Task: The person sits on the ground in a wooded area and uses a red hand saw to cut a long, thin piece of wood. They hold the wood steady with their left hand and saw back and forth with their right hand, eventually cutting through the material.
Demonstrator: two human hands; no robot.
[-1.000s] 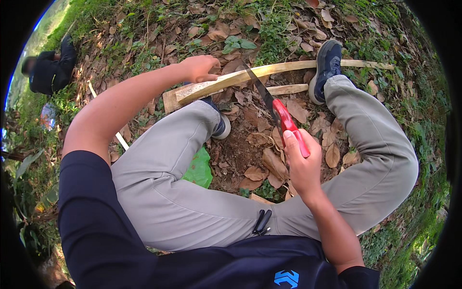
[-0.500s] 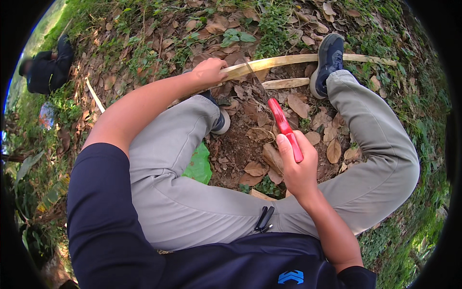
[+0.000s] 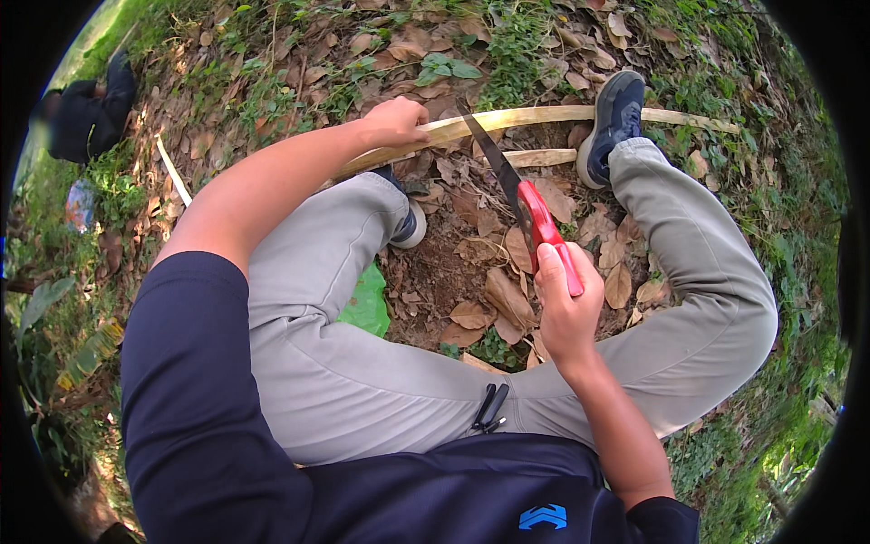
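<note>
A long pale wooden strip (image 3: 535,115) runs across the ground in front of me, passing by both of my feet. My left hand (image 3: 396,121) is closed around it, left of the middle. In my right hand (image 3: 571,304) is the red handle of a hand saw (image 3: 538,213). The saw's dark blade slants up and to the left, its far end at the strip just right of my left hand. Whether the teeth touch the wood is hard to tell. A shorter piece of pale wood (image 3: 541,158) lies below the strip, beside my right shoe (image 3: 619,122).
Dry leaves (image 3: 507,295) and green weeds cover the soil between my legs. A bright green leaf or sheet (image 3: 367,304) lies by my left leg. Another thin pale stick (image 3: 172,170) is on the left. A person in dark clothes (image 3: 86,118) is at the far left.
The saw has turned so that more of its blade's flat side shows, and its handle has shifted slightly right. My left hand keeps its hold on the strip.
</note>
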